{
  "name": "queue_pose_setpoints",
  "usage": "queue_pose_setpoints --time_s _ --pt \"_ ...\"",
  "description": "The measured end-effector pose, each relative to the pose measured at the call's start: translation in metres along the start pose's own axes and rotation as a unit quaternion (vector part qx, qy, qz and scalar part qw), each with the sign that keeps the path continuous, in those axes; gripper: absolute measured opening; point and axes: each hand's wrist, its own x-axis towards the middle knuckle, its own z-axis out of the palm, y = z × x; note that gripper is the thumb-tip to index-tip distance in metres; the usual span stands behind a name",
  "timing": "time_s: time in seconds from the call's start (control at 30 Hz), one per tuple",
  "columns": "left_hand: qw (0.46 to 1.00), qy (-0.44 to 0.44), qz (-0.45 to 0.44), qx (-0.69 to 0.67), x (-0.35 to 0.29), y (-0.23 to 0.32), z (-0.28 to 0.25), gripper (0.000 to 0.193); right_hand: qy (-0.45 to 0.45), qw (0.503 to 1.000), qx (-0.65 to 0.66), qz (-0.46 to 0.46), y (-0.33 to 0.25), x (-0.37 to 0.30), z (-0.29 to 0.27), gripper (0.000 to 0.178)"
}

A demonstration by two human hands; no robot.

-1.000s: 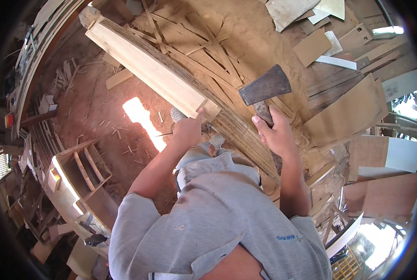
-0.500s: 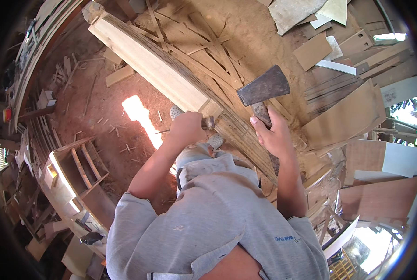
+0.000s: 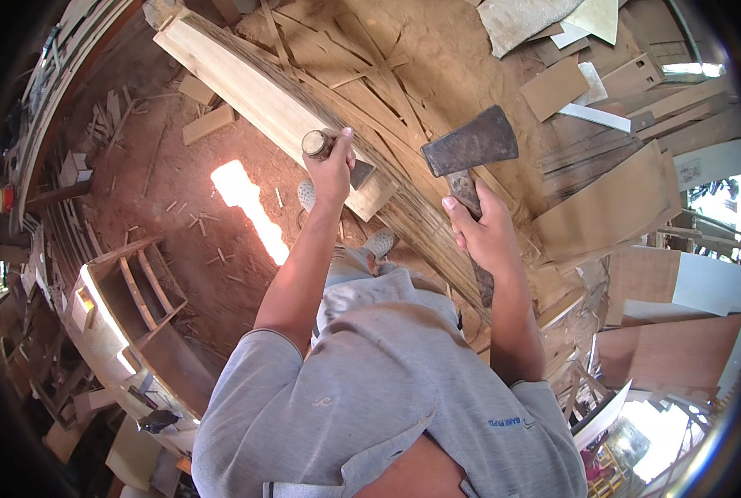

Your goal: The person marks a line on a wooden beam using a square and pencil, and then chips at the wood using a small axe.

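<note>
Left hand (image 3: pixel 331 170) closed around a chisel (image 3: pixel 337 156) whose blade meets the near end of the pale plank (image 3: pixel 254 95) — the plank's long axis running away up-left over the dirt floor (image 3: pixel 180 199) — while the right hand (image 3: pixel 485 232), just right of it, grips a hatchet (image 3: pixel 468 149), head raised, handle toward the person.

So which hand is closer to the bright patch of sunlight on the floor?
Left. The left hand, gripping a chisel, is just right of the sunlight patch; the right hand, holding the hatchet, is farther right.
</note>
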Motion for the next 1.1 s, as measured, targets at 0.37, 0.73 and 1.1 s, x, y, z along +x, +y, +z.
queue_pose_setpoints --time_s 0.37,0.73,1.1 --pt "0.992 -0.013 0.072 0.098 0.002 -0.026 0.006 0.023 -0.012 0.999 -0.031 -0.013 -0.007 0.000 0.000 0.028" --pt "0.958 0.022 0.204 0.199 -0.009 -0.029 0.016 0.016 0.055 0.911 -0.125 -0.389 -0.115 0.020 0.013 0.033" --pt "0.963 0.025 0.207 0.170 0.006 -0.033 0.013 0.008 -0.123 0.835 -0.514 -0.155 -0.123 0.058 0.039 0.036"
